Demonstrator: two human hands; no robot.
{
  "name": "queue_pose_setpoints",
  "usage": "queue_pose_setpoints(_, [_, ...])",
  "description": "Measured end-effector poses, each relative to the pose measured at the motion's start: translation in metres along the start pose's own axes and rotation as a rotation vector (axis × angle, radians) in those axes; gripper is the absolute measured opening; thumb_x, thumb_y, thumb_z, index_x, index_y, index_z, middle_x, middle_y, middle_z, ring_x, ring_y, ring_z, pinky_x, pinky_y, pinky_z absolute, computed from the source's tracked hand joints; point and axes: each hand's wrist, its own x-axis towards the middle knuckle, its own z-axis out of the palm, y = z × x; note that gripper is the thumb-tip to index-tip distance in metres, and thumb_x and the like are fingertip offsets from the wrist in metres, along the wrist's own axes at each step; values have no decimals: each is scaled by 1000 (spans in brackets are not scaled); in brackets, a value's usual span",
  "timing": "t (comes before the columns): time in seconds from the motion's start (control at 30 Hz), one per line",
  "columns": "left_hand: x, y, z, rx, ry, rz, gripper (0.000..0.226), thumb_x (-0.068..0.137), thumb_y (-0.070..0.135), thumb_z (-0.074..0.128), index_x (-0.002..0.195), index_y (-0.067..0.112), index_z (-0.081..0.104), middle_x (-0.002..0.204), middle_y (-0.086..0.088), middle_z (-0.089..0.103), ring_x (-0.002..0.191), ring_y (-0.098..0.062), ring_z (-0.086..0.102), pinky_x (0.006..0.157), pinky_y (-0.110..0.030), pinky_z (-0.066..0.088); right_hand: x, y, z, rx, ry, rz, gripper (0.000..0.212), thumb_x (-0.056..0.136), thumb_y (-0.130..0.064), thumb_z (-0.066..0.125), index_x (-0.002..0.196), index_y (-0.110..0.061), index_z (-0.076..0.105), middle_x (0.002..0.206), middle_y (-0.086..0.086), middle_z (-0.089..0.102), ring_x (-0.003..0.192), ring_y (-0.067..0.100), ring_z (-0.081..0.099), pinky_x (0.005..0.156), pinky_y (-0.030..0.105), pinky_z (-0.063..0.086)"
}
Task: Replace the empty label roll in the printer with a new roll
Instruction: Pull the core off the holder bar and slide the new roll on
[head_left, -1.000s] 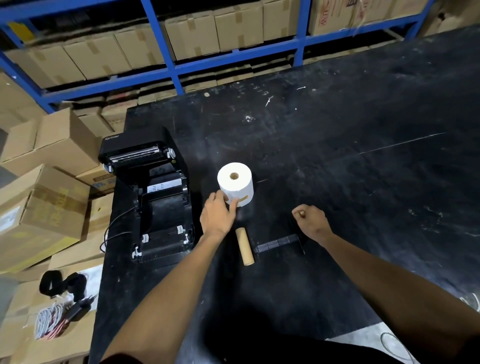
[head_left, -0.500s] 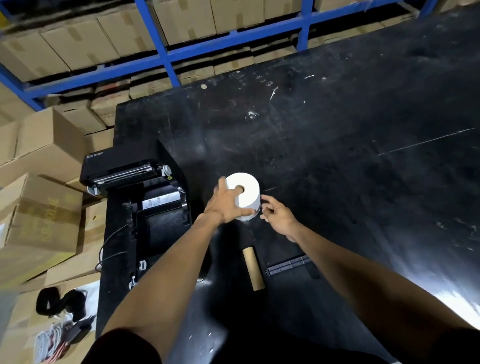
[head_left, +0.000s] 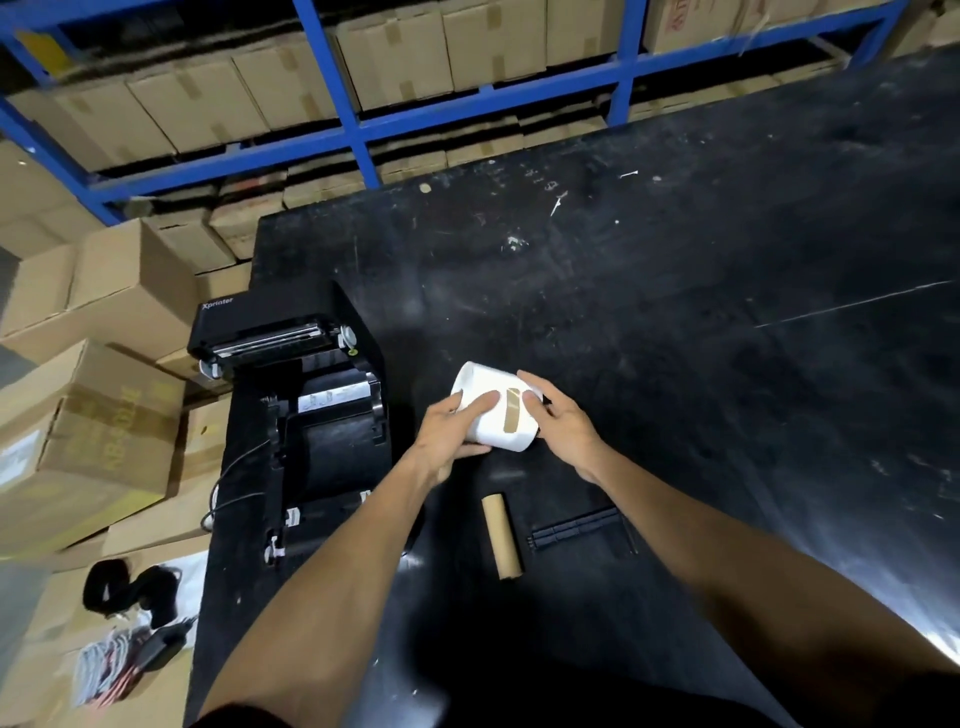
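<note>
The new white label roll (head_left: 488, 418) is tipped on its side above the black table, a strip of brown tape across its outer wrap. My left hand (head_left: 449, 434) grips it from the left and below. My right hand (head_left: 558, 421) holds its right side, fingertips by the tape. The black printer (head_left: 311, 415) stands open at the table's left edge, its roll bay showing no roll. The empty brown cardboard core (head_left: 501, 535) lies on the table near me. A black spindle bar (head_left: 576, 527) lies just right of the core.
The black table (head_left: 675, 312) stretches far to the right and back. Cardboard boxes (head_left: 93, 405) are stacked left of the table. Blue shelving (head_left: 358, 124) with more boxes runs along the back. A black strap and cables (head_left: 130, 613) lie on boxes at lower left.
The roll stood upright on the table; both hands closed round it, lifted it and tipped it onto its side. My right hand came over from beside the spindle bar.
</note>
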Motion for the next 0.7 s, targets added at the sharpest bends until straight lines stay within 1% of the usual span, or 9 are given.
queue_pose_setpoints(0.07, [-9, -3, 4, -67, -5, 5, 53, 74, 45, 82, 118, 17, 71, 112, -5, 76, 106, -24, 71, 77, -40, 62, -6, -2, -2, -152, 55, -60, 38, 102, -41, 45, 139, -42, 53, 116, -3, 67, 105, 14, 63, 84, 21, 50])
queue_pose_setpoints(0.1, [-15, -4, 7, -101, 2, 5, 51, 74, 44, 82, 116, 17, 71, 112, -6, 75, 105, -24, 71, 77, -39, 62, -11, -4, -1, -219, 108, -103, 38, 102, -40, 44, 138, -40, 55, 114, -2, 64, 103, 14, 61, 82, 18, 46])
queue_pose_setpoints(0.17, [-22, -3, 14, -154, 19, 3, 51, 76, 42, 82, 117, 14, 70, 115, -9, 74, 105, -24, 71, 77, -41, 62, -15, -8, 3, -325, 239, -174, 35, 102, -37, 46, 134, -36, 60, 113, 2, 54, 102, 14, 55, 83, 17, 42])
queue_pose_setpoints(0.23, [-29, -3, 19, -179, 33, 14, 51, 76, 43, 81, 116, 13, 69, 116, -10, 73, 104, -25, 71, 78, -41, 62, -22, -15, 5, -371, 304, -248, 31, 100, -35, 51, 126, -33, 67, 108, 1, 46, 100, 15, 53, 86, 21, 44])
queue_pose_setpoints(0.3, [-35, -2, 24, -197, 53, 32, 47, 77, 44, 80, 113, 15, 71, 115, -9, 73, 102, -25, 72, 76, -42, 63, -27, -19, 2, -360, 287, -320, 26, 97, -38, 57, 118, -33, 71, 104, -2, 46, 98, 13, 54, 86, 23, 47])
queue_pose_setpoints(0.4, [-42, -2, 29, -223, 82, 70, 46, 78, 45, 79, 113, 16, 71, 114, -8, 72, 100, -25, 72, 75, -43, 63, -29, -23, -4, -319, 280, -376, 21, 89, -44, 67, 103, -31, 75, 101, -5, 51, 92, 5, 54, 80, 16, 45])
queue_pose_setpoints(0.53, [-46, -3, 34, -237, 105, 85, 46, 80, 45, 77, 116, 17, 69, 115, -11, 73, 98, -29, 73, 77, -45, 63, -28, -31, -4, -263, 291, -375, 5, 86, -33, 73, 84, -29, 72, 96, -5, 55, 80, 0, 54, 72, 3, 39])
queue_pose_setpoints(0.6, [-47, -2, 37, -257, 124, 65, 46, 81, 45, 76, 117, 17, 67, 113, -13, 73, 97, -30, 73, 76, -44, 64, -30, -31, -6, -232, 248, -391, 5, 90, -29, 68, 88, -26, 71, 99, -1, 58, 79, 3, 55, 73, 5, 40])
queue_pose_setpoints(0.7, [-46, 1, 42, -302, 158, 23, 43, 82, 46, 74, 114, 20, 64, 111, -11, 72, 94, -29, 73, 76, -44, 64, -36, -29, -11, -148, 125, -405, 8, 96, -26, 58, 92, -25, 65, 97, 0, 66, 86, 8, 61, 77, 16, 44])
